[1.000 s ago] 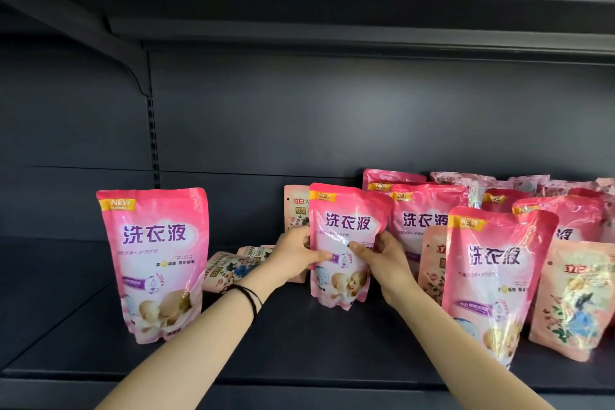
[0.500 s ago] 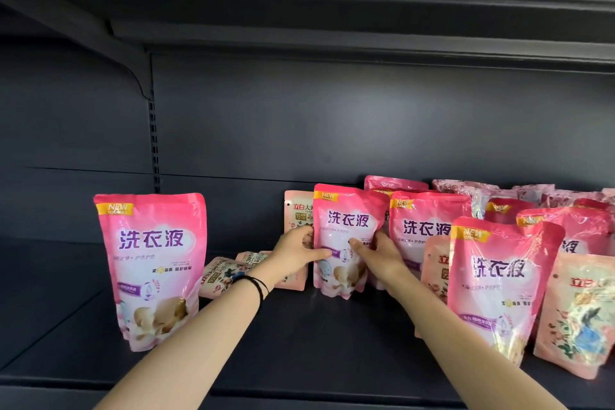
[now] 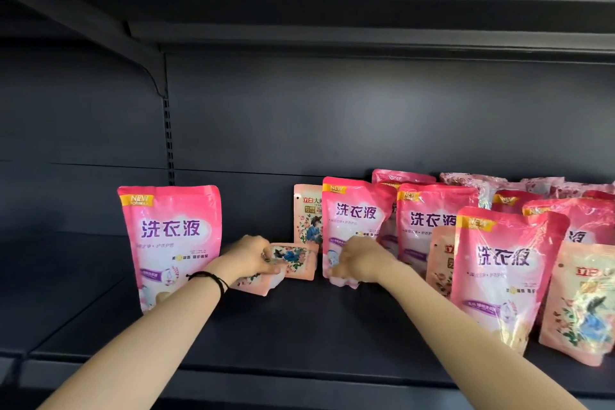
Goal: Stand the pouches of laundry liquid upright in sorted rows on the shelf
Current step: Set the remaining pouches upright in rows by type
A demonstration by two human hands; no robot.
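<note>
Both hands have changed their places since half a second ago: the left hand [image 3: 249,258] has left the pink pouch [image 3: 354,226] and gone down to the fallen floral pouch [image 3: 293,260], and the right hand [image 3: 361,260] has slid lower on the pink pouch.

From the head camera, the left hand, with a black band [image 3: 213,280] on its wrist, closes its fingers on the floral pouch, which lies flat on the dark shelf [image 3: 299,326]. The right hand is curled over the lower front of the pink pouch; whether it grips or only presses, I cannot tell. This pouch stands upright, in front of an upright floral pouch [image 3: 307,213] near the back wall. Far to the left one pink pouch [image 3: 169,240] stands alone. To the right, more pink and floral pouches stand crowded together, with a large pink pouch [image 3: 502,276] in front and a floral pouch [image 3: 585,303] just beside it.
</note>
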